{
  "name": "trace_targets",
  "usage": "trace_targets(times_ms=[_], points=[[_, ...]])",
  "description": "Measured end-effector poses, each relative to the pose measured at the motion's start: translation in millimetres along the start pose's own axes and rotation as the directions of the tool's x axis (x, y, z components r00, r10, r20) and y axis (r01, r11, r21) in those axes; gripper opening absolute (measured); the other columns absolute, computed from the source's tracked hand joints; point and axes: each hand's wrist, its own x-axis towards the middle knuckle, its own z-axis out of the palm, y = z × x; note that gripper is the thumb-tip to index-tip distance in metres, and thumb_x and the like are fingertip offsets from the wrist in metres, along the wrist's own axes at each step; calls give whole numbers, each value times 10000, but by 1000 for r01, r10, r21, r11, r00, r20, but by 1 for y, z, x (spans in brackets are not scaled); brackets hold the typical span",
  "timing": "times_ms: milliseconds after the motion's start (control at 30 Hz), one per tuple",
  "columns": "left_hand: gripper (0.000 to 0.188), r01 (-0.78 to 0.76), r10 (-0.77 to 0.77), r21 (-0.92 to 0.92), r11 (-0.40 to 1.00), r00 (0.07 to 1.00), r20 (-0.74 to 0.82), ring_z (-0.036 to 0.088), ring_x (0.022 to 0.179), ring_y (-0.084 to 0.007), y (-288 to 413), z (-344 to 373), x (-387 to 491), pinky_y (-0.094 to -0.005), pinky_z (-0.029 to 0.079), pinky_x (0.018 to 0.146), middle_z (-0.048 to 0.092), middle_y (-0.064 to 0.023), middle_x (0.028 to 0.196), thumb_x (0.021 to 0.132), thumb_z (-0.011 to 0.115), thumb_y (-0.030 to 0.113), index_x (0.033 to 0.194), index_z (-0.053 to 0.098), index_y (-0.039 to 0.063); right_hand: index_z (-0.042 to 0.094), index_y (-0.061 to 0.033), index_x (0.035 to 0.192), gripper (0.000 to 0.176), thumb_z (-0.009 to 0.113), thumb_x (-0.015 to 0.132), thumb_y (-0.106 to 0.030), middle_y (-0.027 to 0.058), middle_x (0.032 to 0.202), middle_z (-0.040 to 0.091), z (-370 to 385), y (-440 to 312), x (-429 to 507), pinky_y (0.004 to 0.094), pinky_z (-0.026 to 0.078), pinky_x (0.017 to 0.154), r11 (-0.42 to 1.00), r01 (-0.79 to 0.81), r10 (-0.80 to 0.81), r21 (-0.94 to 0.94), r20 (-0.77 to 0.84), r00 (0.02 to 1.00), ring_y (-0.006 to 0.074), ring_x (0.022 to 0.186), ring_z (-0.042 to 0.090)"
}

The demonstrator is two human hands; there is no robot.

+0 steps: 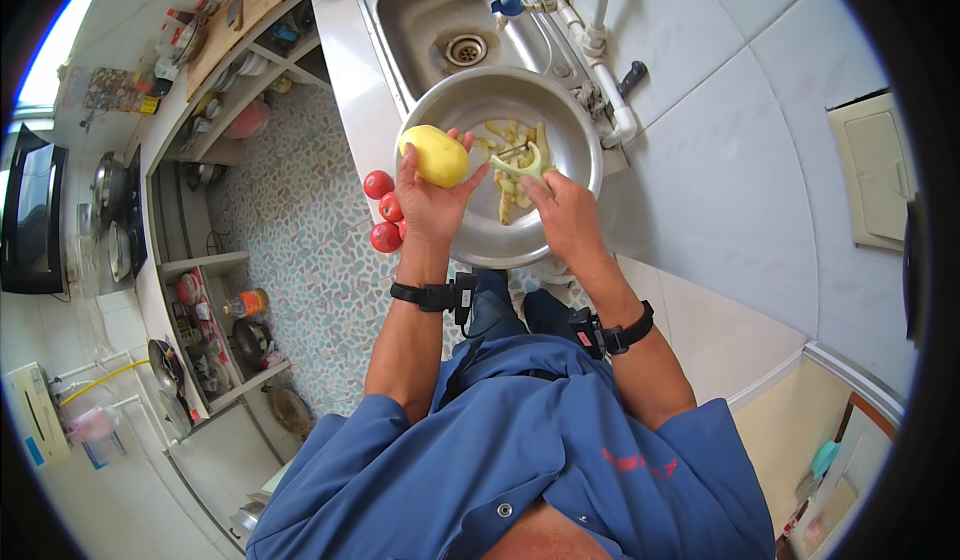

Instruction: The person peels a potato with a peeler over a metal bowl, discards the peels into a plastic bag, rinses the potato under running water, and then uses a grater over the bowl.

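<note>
A peeled yellow potato (436, 156) rests in my left hand (433, 203), above the left side of a large stainless steel basin (480, 241). My right hand (564, 211) grips a pale green Y-shaped peeler (529, 167), its blade turned toward the upper left. The peeler is apart from the potato. Beneath it, a pile of potato peels (505, 203) lies on the basin's bottom. Several red tomatoes (386, 236) sit beside my left wrist at the counter's edge, one of them partly hidden by that wrist.
Beyond the basin is a steel sink (420, 27) with a drain and a blue-handled tap (508, 4). White pipes (600, 57) run along the tiled wall on the right. A black-handled tool (634, 76) stands behind a pipe. Open shelves (225, 132) hold dishes across the floor at left.
</note>
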Motion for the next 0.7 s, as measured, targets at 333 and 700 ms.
trace_targets(times_ms=[333, 700], points=[[531, -114, 111, 29, 993, 991, 73, 535, 1375, -311, -16, 2, -19, -650, 508, 975, 592, -65, 1377, 975, 661, 426, 1405, 493, 162, 586, -2, 1073, 501, 896, 760, -240, 24, 813, 651, 37, -8, 0, 260, 457, 546, 780, -235, 155, 580, 184, 971, 98, 607, 562], [629, -132, 142, -165, 977, 989, 49, 458, 1446, -354, 0, 9, -41, -826, 262, 1099, 569, -101, 1428, 943, 669, 559, 1411, 488, 180, 594, -4, 1082, 462, 867, 748, -169, 45, 828, 665, 41, 7, 9, 280, 492, 564, 971, 30, -16, 236, -64, 998, 128, 639, 611]])
